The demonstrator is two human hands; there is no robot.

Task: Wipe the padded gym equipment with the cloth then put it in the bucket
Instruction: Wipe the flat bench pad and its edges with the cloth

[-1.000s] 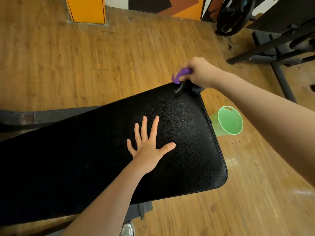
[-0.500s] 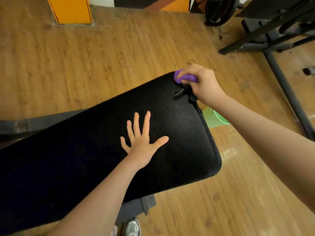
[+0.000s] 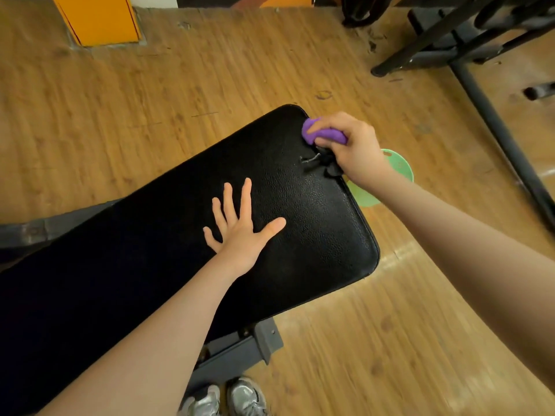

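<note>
Padded bench (image 3: 315, 223), black and pebble-grained, is the largest thing in view, running from the lower left of the frame up to a rounded end just right of centre. It stands on a wooden floor (image 3: 180, 85) and a grey metal frame (image 3: 240, 346) shows beneath its lower edge. Dark equipment legs (image 3: 492, 121) cross the upper right, and an orange panel (image 3: 96, 19) stands at the upper left.

Next in size are the arms. The left hand (image 3: 240, 226) lies flat on the pad near the middle of the frame, fingers spread and straight, holding nothing; it seems to steady the bench. The right hand (image 3: 351, 145) is at the bench's far corner, right of centre, fingers curled round a purple cloth (image 3: 322, 134) bunched against the pad's edge. Something dark and stringy hangs below that fist; what it is I cannot tell.

A green bucket (image 3: 399, 166) sits on the floor just beside the bench end, mostly hidden behind the right wrist. Grey shoes (image 3: 228, 397) show at the bottom edge.

My judgement is that wiping is under way at the corner. How much of the pad has been covered cannot be told from its surface. The cloth is not yet in the bucket, so that final step remains.
</note>
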